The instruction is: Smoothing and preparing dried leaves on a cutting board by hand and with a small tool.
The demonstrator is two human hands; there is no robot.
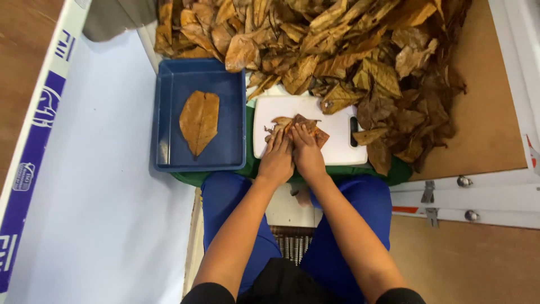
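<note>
At frame centre, my left hand (277, 159) and right hand (306, 155) press flat, fingers extended, on a dry leaf (298, 126) on the white board (337, 146).

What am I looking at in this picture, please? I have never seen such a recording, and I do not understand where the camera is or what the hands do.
There is no machine here. A seated person wears one camera on the head, so you look down along both arms. The left hand and the right hand lie side by side, pressing on a dry brown leaf on a white cutting board. To the left stands a blue tray with one flat leaf inside. Behind the board lies a big pile of dry leaves. The hands press rather than grip.
</note>
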